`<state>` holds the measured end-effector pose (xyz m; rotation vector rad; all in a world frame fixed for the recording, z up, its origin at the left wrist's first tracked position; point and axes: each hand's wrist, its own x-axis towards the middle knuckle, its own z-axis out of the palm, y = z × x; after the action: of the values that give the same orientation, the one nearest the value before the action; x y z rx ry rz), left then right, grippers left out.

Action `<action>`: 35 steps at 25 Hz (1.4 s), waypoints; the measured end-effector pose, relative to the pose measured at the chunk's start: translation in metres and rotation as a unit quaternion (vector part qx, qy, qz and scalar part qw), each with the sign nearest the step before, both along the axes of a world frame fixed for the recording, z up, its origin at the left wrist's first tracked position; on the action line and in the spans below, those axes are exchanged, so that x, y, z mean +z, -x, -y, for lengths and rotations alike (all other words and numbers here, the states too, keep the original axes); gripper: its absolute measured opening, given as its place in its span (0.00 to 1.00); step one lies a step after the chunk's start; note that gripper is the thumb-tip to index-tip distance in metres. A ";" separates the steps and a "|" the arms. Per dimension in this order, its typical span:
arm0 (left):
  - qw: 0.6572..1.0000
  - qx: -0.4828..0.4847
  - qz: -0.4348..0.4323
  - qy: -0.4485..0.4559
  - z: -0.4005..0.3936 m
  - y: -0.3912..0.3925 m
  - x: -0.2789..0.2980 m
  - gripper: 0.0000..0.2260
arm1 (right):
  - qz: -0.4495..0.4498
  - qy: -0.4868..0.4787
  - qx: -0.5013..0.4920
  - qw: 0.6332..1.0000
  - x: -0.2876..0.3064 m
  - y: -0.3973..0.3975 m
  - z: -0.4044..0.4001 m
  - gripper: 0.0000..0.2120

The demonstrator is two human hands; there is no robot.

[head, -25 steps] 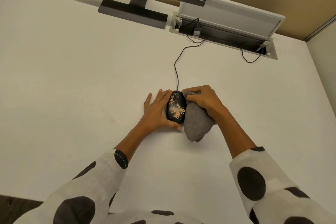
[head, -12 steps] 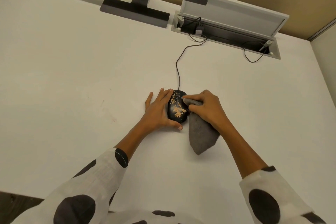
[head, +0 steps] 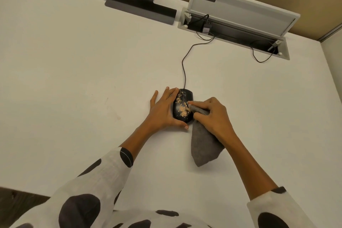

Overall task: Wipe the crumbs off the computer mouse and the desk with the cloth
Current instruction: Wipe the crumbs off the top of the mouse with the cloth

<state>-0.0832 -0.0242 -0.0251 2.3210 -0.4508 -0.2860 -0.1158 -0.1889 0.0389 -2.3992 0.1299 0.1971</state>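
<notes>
Near the middle of the frame I see the black corded computer mouse resting on the white desk, pale orange crumbs scattered over its top. My left hand lies open, flat against the mouse's left side, thumb curled round its near end. My right hand is closed on the grey fabric cloth, pressing a fold against the mouse's right edge; the rest trails toward the lower right.
</notes>
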 end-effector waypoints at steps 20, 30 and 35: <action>0.999 -0.040 -0.035 0.011 -0.006 -0.004 0.004 0.56 | 0.027 -0.045 -0.050 0.997 0.011 0.003 -0.012 0.15; 0.999 -0.032 -0.025 0.012 -0.006 -0.004 -0.003 0.54 | 0.053 0.026 -0.073 0.996 0.007 -0.002 -0.006 0.17; 0.999 -0.025 -0.017 0.012 -0.004 -0.002 -0.002 0.52 | 0.070 0.135 0.022 0.988 0.000 0.012 -0.033 0.16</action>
<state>-0.0811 -0.0203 -0.0272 2.2804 -0.4934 -0.3421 -0.1275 -0.1558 0.0384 -2.6788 0.0399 0.0310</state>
